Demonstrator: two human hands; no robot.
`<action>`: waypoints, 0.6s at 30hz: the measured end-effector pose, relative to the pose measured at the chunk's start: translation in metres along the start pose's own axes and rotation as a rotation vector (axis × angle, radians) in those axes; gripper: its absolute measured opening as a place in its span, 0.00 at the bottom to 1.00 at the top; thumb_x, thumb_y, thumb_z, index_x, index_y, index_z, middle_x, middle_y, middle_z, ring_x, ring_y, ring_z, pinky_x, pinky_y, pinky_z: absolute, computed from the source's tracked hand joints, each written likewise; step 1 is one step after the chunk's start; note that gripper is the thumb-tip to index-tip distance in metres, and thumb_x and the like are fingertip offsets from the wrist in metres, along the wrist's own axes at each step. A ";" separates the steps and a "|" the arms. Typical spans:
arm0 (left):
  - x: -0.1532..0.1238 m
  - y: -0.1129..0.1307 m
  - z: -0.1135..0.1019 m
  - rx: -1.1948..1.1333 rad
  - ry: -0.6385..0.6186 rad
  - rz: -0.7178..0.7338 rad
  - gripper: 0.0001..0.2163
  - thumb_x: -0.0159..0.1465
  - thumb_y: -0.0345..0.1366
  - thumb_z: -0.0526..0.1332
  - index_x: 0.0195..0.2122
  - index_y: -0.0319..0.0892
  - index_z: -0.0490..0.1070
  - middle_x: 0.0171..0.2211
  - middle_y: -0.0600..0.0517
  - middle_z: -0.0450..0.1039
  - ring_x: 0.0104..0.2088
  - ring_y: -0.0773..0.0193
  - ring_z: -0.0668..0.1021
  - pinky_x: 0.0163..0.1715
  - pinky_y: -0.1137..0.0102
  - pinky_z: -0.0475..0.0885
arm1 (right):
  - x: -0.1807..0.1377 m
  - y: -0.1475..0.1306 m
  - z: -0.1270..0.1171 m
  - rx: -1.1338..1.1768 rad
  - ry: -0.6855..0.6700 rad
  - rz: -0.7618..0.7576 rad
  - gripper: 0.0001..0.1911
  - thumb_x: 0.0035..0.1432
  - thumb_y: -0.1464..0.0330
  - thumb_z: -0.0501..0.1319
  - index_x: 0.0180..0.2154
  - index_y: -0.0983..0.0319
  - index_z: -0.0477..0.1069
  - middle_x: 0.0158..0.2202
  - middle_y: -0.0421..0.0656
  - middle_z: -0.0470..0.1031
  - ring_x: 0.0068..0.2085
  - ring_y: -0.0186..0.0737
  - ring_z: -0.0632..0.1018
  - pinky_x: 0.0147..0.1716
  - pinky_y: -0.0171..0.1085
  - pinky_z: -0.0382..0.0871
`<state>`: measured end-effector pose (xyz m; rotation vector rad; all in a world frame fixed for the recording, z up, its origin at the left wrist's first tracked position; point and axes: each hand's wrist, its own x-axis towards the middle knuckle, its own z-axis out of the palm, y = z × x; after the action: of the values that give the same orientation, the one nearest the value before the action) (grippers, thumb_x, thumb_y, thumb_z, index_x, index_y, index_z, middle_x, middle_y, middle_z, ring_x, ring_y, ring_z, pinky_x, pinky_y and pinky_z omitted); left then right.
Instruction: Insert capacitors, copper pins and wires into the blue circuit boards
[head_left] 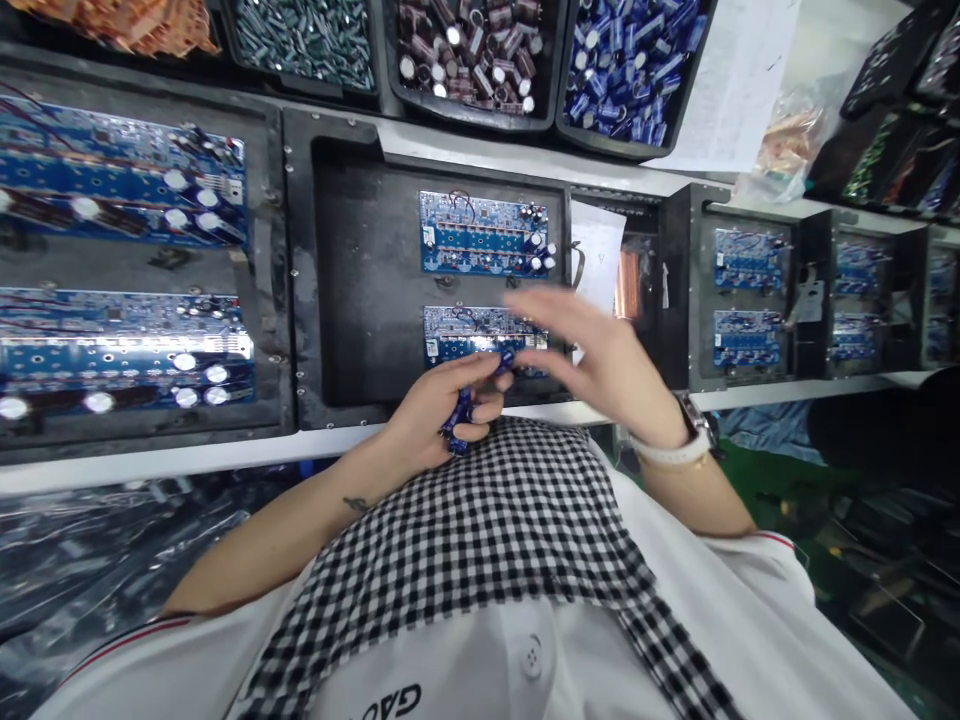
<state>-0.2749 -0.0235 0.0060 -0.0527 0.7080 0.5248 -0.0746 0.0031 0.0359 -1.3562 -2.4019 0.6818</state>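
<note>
My left hand (pixel 442 405) is closed around several blue capacitors (pixel 458 420), over the front edge of the tray. One more blue capacitor (pixel 507 358) sticks up at its thumb and fingertips. Close by on the right, my right hand (pixel 592 350) is smeared by motion, its fingers apart and nothing visible between them. Its lowest fingertip is right beside that capacitor; whether they touch I cannot tell. Under the hands lies a blue circuit board (pixel 465 325), its lower part partly hidden. Behind it is a second circuit board (pixel 484 235) with several capacitors standing at its right end.
Both boards lie in a black tray (pixel 367 290). Another tray on the left holds boards (pixel 112 340) with large capacitors. Along the back stand bins of blue capacitors (pixel 630 65), brown capacitors (pixel 472 50) and small metallic parts (pixel 304 40). More trays (pixel 814 290) continue rightward.
</note>
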 end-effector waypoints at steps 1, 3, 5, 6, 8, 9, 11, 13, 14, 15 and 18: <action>0.001 -0.002 0.001 -0.020 -0.003 -0.057 0.08 0.69 0.31 0.56 0.34 0.33 0.70 0.29 0.51 0.67 0.16 0.77 0.66 0.07 0.85 0.52 | -0.008 -0.008 0.000 0.056 -0.038 -0.019 0.14 0.68 0.68 0.56 0.53 0.57 0.72 0.52 0.44 0.76 0.54 0.41 0.76 0.55 0.42 0.72; 0.004 -0.006 0.005 -0.039 0.017 -0.161 0.11 0.70 0.31 0.54 0.36 0.31 0.73 0.30 0.48 0.71 0.20 0.72 0.73 0.10 0.83 0.62 | -0.023 -0.011 0.007 0.076 -0.027 0.034 0.13 0.68 0.69 0.55 0.51 0.58 0.73 0.47 0.45 0.78 0.49 0.39 0.78 0.51 0.39 0.74; 0.006 -0.012 0.008 -0.024 0.047 -0.222 0.12 0.69 0.27 0.53 0.39 0.28 0.75 0.36 0.40 0.76 0.32 0.63 0.81 0.24 0.78 0.77 | -0.034 -0.001 0.018 0.022 0.036 0.142 0.12 0.68 0.71 0.55 0.50 0.59 0.73 0.46 0.45 0.78 0.48 0.40 0.79 0.50 0.40 0.75; 0.006 -0.015 0.009 -0.006 0.049 -0.240 0.11 0.68 0.25 0.52 0.40 0.26 0.75 0.39 0.37 0.77 0.38 0.59 0.83 0.34 0.74 0.80 | -0.038 0.007 0.023 -0.005 0.046 0.173 0.12 0.68 0.72 0.55 0.49 0.59 0.73 0.46 0.45 0.78 0.48 0.41 0.79 0.50 0.41 0.75; 0.006 -0.020 0.009 0.035 0.024 -0.268 0.12 0.66 0.21 0.52 0.41 0.25 0.75 0.43 0.33 0.78 0.46 0.54 0.82 0.46 0.71 0.79 | -0.042 0.021 0.032 -0.046 0.020 0.183 0.13 0.68 0.73 0.54 0.50 0.60 0.72 0.48 0.45 0.78 0.49 0.42 0.79 0.50 0.41 0.75; 0.006 -0.022 0.008 0.059 0.004 -0.272 0.12 0.65 0.21 0.53 0.42 0.25 0.75 0.43 0.33 0.78 0.47 0.54 0.82 0.47 0.71 0.78 | -0.043 0.026 0.035 -0.070 0.005 0.178 0.13 0.68 0.73 0.54 0.50 0.60 0.72 0.48 0.45 0.78 0.49 0.43 0.79 0.50 0.41 0.74; 0.004 -0.024 0.005 0.119 -0.034 -0.260 0.12 0.67 0.24 0.54 0.46 0.27 0.75 0.42 0.34 0.79 0.45 0.54 0.82 0.44 0.70 0.79 | -0.042 0.031 0.038 -0.124 -0.017 0.161 0.13 0.68 0.73 0.53 0.50 0.60 0.72 0.49 0.45 0.78 0.50 0.43 0.79 0.49 0.41 0.74; 0.002 -0.025 0.001 0.183 -0.036 -0.247 0.12 0.69 0.29 0.56 0.46 0.29 0.75 0.37 0.36 0.79 0.37 0.57 0.84 0.35 0.73 0.80 | -0.040 0.029 0.037 -0.177 -0.036 0.148 0.13 0.68 0.72 0.53 0.50 0.60 0.72 0.49 0.44 0.78 0.48 0.43 0.80 0.47 0.39 0.74; 0.001 -0.025 0.000 0.205 -0.022 -0.238 0.11 0.69 0.31 0.57 0.46 0.29 0.76 0.34 0.39 0.79 0.32 0.61 0.83 0.29 0.75 0.79 | -0.040 0.028 0.037 -0.205 -0.045 0.143 0.12 0.69 0.71 0.54 0.50 0.61 0.72 0.48 0.44 0.78 0.47 0.43 0.80 0.45 0.39 0.75; 0.001 -0.025 -0.001 0.215 -0.003 -0.224 0.11 0.68 0.31 0.58 0.45 0.30 0.76 0.32 0.43 0.78 0.28 0.64 0.81 0.24 0.77 0.77 | -0.039 0.026 0.036 -0.234 -0.055 0.140 0.12 0.69 0.70 0.54 0.49 0.61 0.72 0.47 0.44 0.78 0.45 0.43 0.80 0.43 0.38 0.75; 0.000 -0.025 -0.002 0.196 0.030 -0.169 0.10 0.66 0.26 0.59 0.46 0.33 0.76 0.30 0.50 0.74 0.25 0.70 0.76 0.20 0.80 0.73 | -0.038 0.023 0.034 -0.321 -0.070 0.135 0.12 0.69 0.69 0.54 0.49 0.61 0.73 0.45 0.44 0.79 0.42 0.42 0.81 0.37 0.37 0.74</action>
<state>-0.2642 -0.0458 0.0015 0.0629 0.7743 0.2918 -0.0554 -0.0280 -0.0060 -1.6559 -2.5772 0.3912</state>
